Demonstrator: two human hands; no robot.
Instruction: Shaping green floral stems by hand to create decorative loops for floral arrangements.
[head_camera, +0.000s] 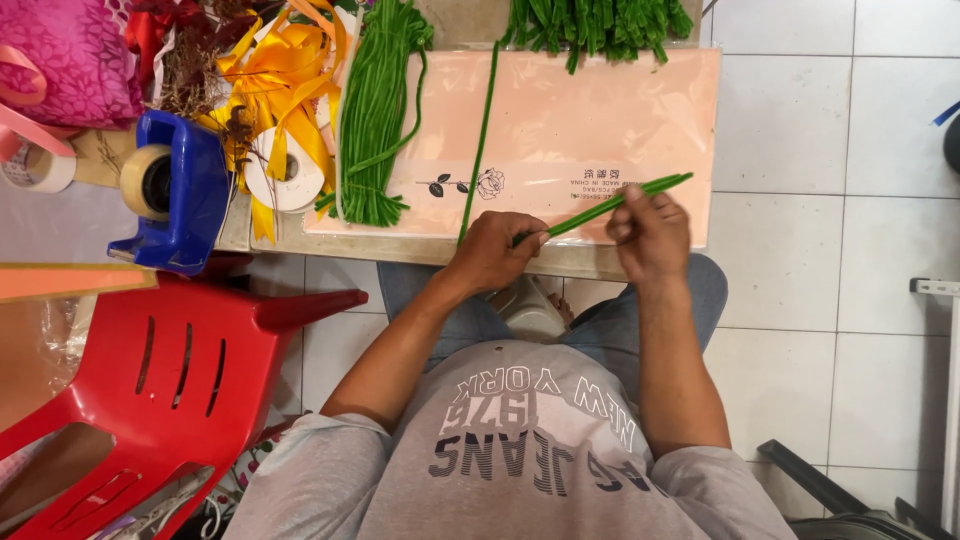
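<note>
Grey shirt (530, 450): nearest of all, filling the bottom of the view; the person sits close to the surface, forearms reaching out over the knees.
Left hand (497, 250): closed around the near end of the green stem (612, 203), fingers curled and thumb pinching, so that end looks anchored.
Right hand (648, 232): fingers bent around the stem further along, thumb and forefinger pressed on it; both hands have hold, so neither is open.
Green stem: thin and fuzzy, slanting up to the right above the near edge of the pink sheet (590, 110), its far tip free. It seems kept above the sheet, clear of the other materials.
Pink sheet: lies flat on the surface, apparently serving as a work mat.
Single green strand (480, 140): lies straight, running from far to near, left of the hands.
Looped green bundle (375, 110): left of the strand, within reach.
Far green pile (595, 25): at the far edge, more stock.
Yellow ribbon (285, 70): heaped at far left, beside a white spool (287, 180).
Blue tape dispenser (180, 190): at the surface's left corner, handy for the left hand.
Red plastic chair (160, 380): near left, on the white tile floor (830, 250).
</note>
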